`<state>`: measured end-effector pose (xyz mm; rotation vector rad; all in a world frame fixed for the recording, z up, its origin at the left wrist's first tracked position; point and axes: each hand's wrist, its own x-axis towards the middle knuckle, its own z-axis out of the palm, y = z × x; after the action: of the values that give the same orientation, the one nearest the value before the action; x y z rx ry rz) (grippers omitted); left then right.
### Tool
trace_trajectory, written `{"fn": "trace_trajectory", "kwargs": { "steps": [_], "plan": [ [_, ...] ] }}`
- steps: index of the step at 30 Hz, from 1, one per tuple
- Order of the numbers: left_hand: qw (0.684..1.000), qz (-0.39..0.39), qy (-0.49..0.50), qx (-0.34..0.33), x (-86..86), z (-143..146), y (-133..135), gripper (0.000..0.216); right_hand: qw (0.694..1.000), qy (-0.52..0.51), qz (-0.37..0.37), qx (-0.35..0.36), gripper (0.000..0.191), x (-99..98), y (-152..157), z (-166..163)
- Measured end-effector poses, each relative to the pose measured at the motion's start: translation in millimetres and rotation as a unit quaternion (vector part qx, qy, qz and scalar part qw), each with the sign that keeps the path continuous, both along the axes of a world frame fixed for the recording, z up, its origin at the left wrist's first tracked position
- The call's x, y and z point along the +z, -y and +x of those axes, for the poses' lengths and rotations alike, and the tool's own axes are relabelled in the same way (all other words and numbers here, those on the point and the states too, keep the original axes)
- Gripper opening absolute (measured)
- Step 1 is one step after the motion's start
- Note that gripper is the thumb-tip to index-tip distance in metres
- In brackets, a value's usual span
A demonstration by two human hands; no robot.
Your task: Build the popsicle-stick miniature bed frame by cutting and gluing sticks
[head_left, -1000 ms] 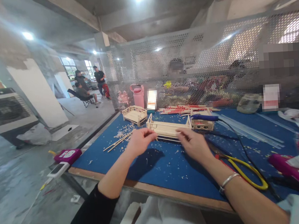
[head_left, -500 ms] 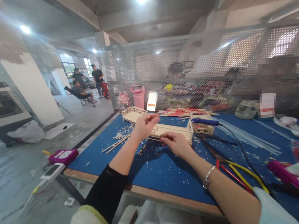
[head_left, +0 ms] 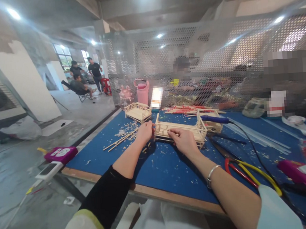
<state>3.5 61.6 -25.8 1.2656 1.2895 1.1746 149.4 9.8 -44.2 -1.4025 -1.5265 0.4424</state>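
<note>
- now both hands are on a small stick frame (head_left: 181,127), which stands on the blue surface (head_left: 166,165) toward its far side.
- left hand (head_left: 145,131) clasps the frame's left end.
- right hand (head_left: 184,140) pinches its front rail.
- loose sticks (head_left: 120,140) lie just left of the left hand; a second frame (head_left: 137,112) stands behind it; pliers (head_left: 250,172) lie to the right.

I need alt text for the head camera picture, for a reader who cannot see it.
Two bare hands work on a stick frame on a blue table: the right hand pinches its front rail, the left hand rests against its left end. A second frame, loose sticks, a corded tool and pliers lie around it.
</note>
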Motion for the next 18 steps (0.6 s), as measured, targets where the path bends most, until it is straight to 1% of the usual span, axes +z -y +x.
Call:
{"fn": "trace_trajectory", "kwargs": {
  "steps": [3,8,12,18],
  "plan": [
    [1.000,0.012,-0.012,-0.001,-3.2,1,-2,0.023,1.000,0.007,-0.019,0.000,0.031,-1.2,-1,1],
    [0.999,0.026,-0.035,-0.002,-7.0,1,-5,0.019,0.999,0.035,0.023,-0.033,0.024,-0.6,2,-1],
    [0.998,0.035,-0.056,-0.001,-7.7,2,-4,0.018,0.997,0.067,0.004,-0.049,0.023,1.2,4,-4],
    [0.995,0.057,-0.087,0.000,-11.9,1,-8,0.020,0.991,0.118,0.002,-0.065,0.024,3.4,6,-4]
  ]
}}
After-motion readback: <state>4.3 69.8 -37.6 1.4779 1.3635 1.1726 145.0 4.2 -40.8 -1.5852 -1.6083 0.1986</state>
